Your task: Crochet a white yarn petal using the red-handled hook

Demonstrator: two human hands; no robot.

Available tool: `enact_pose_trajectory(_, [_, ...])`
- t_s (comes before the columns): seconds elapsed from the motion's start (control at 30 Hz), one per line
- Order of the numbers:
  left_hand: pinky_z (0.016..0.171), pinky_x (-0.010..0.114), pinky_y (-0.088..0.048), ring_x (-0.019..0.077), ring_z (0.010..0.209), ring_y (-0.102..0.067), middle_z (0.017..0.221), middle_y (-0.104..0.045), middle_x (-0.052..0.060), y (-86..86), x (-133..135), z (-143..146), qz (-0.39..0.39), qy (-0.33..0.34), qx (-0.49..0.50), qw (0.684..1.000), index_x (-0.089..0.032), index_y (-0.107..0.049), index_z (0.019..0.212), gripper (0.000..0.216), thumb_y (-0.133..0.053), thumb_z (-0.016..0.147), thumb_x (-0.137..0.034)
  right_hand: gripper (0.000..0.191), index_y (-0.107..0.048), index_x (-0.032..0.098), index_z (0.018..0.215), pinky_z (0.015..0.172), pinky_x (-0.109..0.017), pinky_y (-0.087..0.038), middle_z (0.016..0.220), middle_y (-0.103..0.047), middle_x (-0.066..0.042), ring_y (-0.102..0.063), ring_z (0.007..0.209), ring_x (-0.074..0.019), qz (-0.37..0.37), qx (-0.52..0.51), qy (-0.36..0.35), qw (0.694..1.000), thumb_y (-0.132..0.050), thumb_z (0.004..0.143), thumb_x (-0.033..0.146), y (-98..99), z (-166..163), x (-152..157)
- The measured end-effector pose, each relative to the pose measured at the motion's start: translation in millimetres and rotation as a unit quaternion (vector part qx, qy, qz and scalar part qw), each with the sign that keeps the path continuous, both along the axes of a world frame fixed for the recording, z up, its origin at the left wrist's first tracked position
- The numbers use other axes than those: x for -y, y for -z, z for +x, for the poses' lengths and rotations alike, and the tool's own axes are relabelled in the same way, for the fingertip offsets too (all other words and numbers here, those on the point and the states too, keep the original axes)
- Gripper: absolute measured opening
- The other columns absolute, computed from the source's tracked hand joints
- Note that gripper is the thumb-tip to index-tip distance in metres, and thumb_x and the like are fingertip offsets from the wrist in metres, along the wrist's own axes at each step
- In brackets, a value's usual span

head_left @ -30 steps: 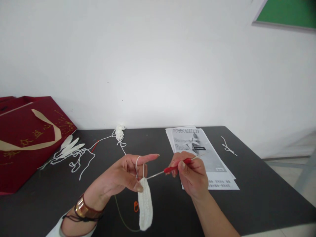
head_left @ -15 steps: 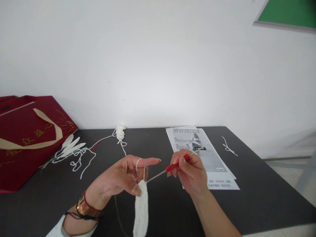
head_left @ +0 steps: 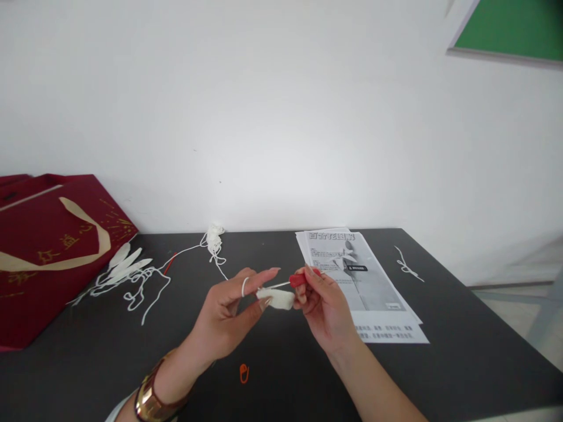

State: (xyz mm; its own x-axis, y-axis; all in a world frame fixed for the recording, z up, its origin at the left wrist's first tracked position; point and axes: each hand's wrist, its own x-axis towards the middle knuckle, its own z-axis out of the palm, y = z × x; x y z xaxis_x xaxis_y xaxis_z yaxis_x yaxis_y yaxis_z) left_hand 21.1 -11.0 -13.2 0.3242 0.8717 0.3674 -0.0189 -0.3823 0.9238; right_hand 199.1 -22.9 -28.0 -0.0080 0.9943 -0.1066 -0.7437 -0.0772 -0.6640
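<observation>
My left hand (head_left: 229, 313) pinches one end of a white crocheted strip (head_left: 279, 299) between thumb and fingers, with a loop of white yarn round its index finger. That strip now lies sideways between both hands. In my right hand (head_left: 323, 299) is a crochet hook (head_left: 303, 278) with a red handle; its metal shaft points left along the top of the strip, and the tip is hidden at my left fingers. The right fingers also touch the strip's right end. A strand runs from my left hand back to a bundle of white yarn (head_left: 214, 239).
White crocheted petals (head_left: 125, 265) with loose yarn tails lie beside a dark red bag (head_left: 48, 264) on the left. An orange stitch marker (head_left: 244, 373) lies in front. Printed sheets (head_left: 378, 293) and a short tied yarn piece (head_left: 409, 268) are on the right.
The strip has swung from hanging down to lying sideways, raised between the hands. My right hand has moved left to its end. The orange stitch marker has come into sight.
</observation>
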Motion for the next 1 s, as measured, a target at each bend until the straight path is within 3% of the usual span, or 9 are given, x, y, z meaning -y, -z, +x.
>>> enact_pose_trajectory(0.2, [0.073,0.027,-0.043,0.0158,0.079,-0.054,0.082,-0.060,0.001,-4.2,-0.2,1.8,-0.023,-0.009,0.025,0.999,-0.032,-0.070,0.114,0.039,-0.068,0.079,-0.015,0.022,-0.070,0.013,0.076,0.043,-0.016,-0.054,0.054,-0.064,0.002,-0.055,0.042,-0.0063,-0.002,0.005,0.014,1.000,-0.080,0.071,0.032,0.0,-3.1,1.2])
enact_pose_trajectory(0.43, [0.061,0.023,-0.039,0.0123,0.070,-0.049,0.076,-0.055,-0.001,-2.7,-1.1,-3.4,-0.053,-0.044,-0.012,0.998,-0.033,-0.074,0.106,0.029,-0.068,0.081,-0.020,0.022,-0.071,0.012,0.076,0.044,-0.016,-0.056,0.054,-0.065,0.002,-0.056,0.043,-0.0067,-0.008,0.016,0.013,1.000,-0.079,0.073,0.033,1.5,-3.9,0.2])
enact_pose_trajectory(0.63, [0.068,0.024,-0.043,0.0113,0.065,-0.049,0.064,-0.055,-0.006,2.0,0.5,4.6,-0.136,-0.091,0.055,0.985,-0.030,-0.063,0.125,0.054,-0.075,0.073,-0.021,0.024,-0.070,0.013,0.077,0.044,-0.015,-0.054,0.056,-0.065,0.001,-0.056,0.045,-0.0067,-0.020,0.012,0.000,1.000,-0.079,0.073,0.034,5.0,-8.1,1.3])
enact_pose_trajectory(0.8, [0.070,0.024,-0.043,0.0111,0.067,-0.049,0.067,-0.053,-0.006,10.9,0.1,10.4,-0.120,-0.126,0.072,0.982,-0.030,-0.061,0.127,0.057,-0.075,0.073,-0.020,0.024,-0.071,0.013,0.080,0.048,-0.016,-0.057,0.058,-0.066,0.000,-0.059,0.047,-0.0077,-0.018,0.023,0.006,1.000,-0.078,0.073,0.035,7.4,-9.4,0.8])
enact_pose_trajectory(0.9, [0.074,0.024,-0.042,0.0109,0.069,-0.048,0.069,-0.051,-0.007,16.8,-0.3,14.8,-0.111,-0.150,0.077,0.979,-0.030,-0.060,0.128,0.058,-0.075,0.073,-0.018,0.022,-0.072,0.014,0.082,0.049,-0.017,-0.057,0.061,-0.069,-0.001,-0.061,0.049,-0.0086,-0.001,0.057,0.029,0.998,-0.076,0.076,0.035,8.3,-11.4,2.4])
enact_pose_trajectory(1.0, [0.076,0.024,-0.041,0.0103,0.068,-0.047,0.067,-0.053,-0.007,20.2,-0.4,20.5,-0.137,-0.174,0.115,0.968,-0.030,-0.061,0.126,0.058,-0.076,0.071,-0.017,0.015,-0.072,0.017,0.088,0.054,-0.021,-0.058,0.067,-0.071,-0.002,-0.064,0.054,-0.0108,0.073,0.164,0.092,0.979,-0.067,0.085,0.030,11.0,-14.0,8.8])
